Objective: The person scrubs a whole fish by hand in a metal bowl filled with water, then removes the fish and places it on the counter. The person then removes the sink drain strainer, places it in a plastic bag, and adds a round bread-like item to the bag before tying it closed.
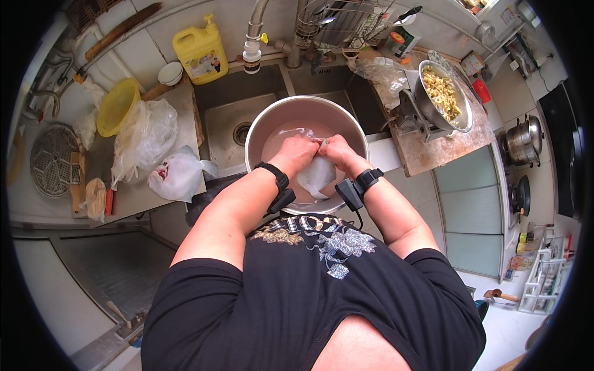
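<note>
Both my hands are down inside a large round metal pot (260, 116) that holds cloudy pinkish water. Between them hangs a pale fish (318, 176), its narrow tail end towards me. The fingers of my left hand (297, 153) meet those of my right hand (338, 150) at its upper end, and both grip it there. Fingertips and the far end of the fish are partly hidden. A second pale fish (178, 174), showing a red patch, lies on the left counter with its tail over the edge.
Behind the pot is a double steel sink (222, 116) under a faucet (252, 55). A yellow jug (202, 55), a yellow basin (118, 106) and crumpled plastic bags (146, 134) stand left. On the right board (445, 153), a bowl (461, 121) of chopped food rests on a metal stand (413, 113).
</note>
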The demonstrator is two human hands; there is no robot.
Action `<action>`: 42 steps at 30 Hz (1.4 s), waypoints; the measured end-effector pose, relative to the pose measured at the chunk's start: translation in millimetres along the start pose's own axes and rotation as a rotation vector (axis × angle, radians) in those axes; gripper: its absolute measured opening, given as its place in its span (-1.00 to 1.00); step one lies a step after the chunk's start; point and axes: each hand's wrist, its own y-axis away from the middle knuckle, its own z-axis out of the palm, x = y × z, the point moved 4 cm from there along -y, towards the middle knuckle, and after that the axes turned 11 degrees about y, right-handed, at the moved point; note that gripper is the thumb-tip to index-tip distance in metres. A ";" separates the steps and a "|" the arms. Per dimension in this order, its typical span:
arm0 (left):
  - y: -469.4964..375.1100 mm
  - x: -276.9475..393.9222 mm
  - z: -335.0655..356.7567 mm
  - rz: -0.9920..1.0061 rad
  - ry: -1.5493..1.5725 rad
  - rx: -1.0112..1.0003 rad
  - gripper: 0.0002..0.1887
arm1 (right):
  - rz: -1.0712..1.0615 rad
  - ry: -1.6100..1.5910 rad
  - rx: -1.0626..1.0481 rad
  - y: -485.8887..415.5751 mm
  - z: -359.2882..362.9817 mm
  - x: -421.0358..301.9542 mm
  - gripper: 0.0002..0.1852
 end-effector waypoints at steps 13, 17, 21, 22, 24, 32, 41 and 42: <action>-16.8 -2.3 -2.7 -0.104 0.056 -0.163 -0.85 | -0.114 0.193 0.065 3.4 2.7 -5.4 -0.78; -15.9 -1.7 0.9 -0.142 0.062 -0.165 -0.85 | -0.138 0.185 0.084 6.4 1.9 -6.7 -0.76; -16.7 -1.2 0.1 -0.102 0.067 -0.162 -0.85 | -0.100 0.233 0.101 5.6 0.0 -6.4 -0.75; -17.1 -1.8 -1.5 -0.095 0.087 -0.171 -0.85 | -0.113 0.260 0.111 5.7 -1.5 -7.2 -0.75; -15.6 -3.8 -6.5 -0.086 0.146 -0.169 -0.83 | -0.098 0.287 0.121 6.8 -5.6 -6.3 -0.76; -0.5 -38.1 -21.0 -0.365 0.022 -0.255 -0.81 | 0.005 0.097 0.108 14.7 -19.4 -6.7 -0.72; -12.1 -16.7 -13.1 -0.228 0.024 -0.335 -0.85 | -0.081 0.225 0.155 18.5 -16.4 -13.3 -0.75; -15.7 -12.8 -15.4 -0.178 0.072 -0.239 -0.86 | -0.070 0.271 0.163 17.7 -16.8 -13.6 -0.76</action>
